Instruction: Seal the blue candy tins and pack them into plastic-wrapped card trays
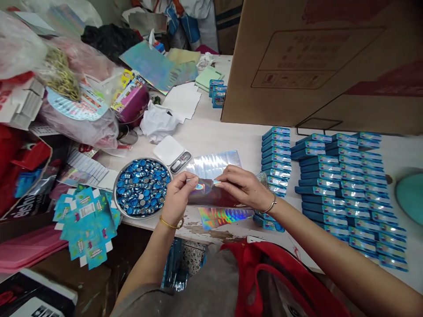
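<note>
My left hand [179,193] is closed in a pinch on one end of a small shiny holographic film piece [204,186]. Thumb and fingers of my right hand [243,187] pinch its other end. Both hands are above a dark maroon flat item [214,201] near the table's front edge. Behind them lies a silvery holographic sheet [220,160]; in front of them is a rainbow-coloured holographic sheet [224,216]. Left of my left hand stands a round metal bowl [115,193] full of small blue and silver caps.
Rows of blue boxes [330,185] cover the right of the table, below a large cardboard carton [297,101]. A white scale [169,150] sits behind the bowl. Flat unfolded blue cartons [87,224] lie at the left edge, with plastic bags [79,125] farther back.
</note>
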`<state>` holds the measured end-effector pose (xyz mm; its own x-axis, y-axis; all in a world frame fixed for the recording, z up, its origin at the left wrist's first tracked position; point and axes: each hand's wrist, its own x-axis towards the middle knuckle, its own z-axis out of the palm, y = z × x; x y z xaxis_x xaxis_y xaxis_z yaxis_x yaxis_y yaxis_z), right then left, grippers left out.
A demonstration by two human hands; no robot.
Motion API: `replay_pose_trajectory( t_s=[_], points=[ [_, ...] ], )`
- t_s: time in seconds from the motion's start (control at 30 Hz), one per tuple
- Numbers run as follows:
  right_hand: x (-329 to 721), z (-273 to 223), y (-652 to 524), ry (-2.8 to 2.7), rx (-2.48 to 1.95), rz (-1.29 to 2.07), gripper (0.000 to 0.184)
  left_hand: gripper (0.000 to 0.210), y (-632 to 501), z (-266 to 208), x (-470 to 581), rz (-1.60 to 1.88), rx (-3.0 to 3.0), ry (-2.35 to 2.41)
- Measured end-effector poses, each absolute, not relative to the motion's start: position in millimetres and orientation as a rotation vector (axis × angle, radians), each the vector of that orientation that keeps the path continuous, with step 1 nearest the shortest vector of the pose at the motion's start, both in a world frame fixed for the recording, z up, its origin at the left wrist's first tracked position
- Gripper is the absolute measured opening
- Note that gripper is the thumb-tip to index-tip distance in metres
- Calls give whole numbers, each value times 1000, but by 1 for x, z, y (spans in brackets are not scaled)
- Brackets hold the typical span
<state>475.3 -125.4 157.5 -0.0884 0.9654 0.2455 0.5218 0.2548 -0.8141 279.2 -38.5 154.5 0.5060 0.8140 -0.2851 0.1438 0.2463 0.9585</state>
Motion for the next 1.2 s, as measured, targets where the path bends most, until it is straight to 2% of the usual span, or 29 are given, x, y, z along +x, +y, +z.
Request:
replay_pose_trajectory(
  t_s=[0.2, 0.37, 0.47, 0.57, 0.7, 0.77, 0.83, 0.9, 1.03, 1.2],
  points=[
    [495, 157, -131, -1732, -1451, 841, 26, 28, -29, 153, 274, 496, 817, 1097],
    [512, 160, -141, -1630, -1534, 1040, 25, 34, -20, 159, 262, 438, 723, 1172],
    [519, 155, -146, -1562, -1601, 1166, 30, 36, -14, 146, 256, 350, 716, 1185],
    [523, 138, -146, -1520, -1646, 1229, 36, 34, -7, 120, 257, 225, 886, 1221],
    [522, 108, -140, -1485, -1679, 1205, 40, 34, -8, 96, 282, 318, 1702, 1251],
    [522, 97, -134, -1482, -1682, 1186, 41, 44, -15, 93, 303, 381, 2090, 1087],
    [524, 90, -127, -1491, -1665, 1147, 43, 36, -21, 91, 326, 318, 2267, 865],
    [529, 85, -121, -1526, -1629, 1104, 43, 25, -21, 87, 345, 209, 2266, 715],
    [553, 75, -116, -1580, -1583, 1033, 39, 32, 0, 68, 368, 131, 2115, 654],
    [582, 50, -110, -1510, -1794, 955, 40, 31, 31, 36, 385, 117, 2013, 764]
  ],
)
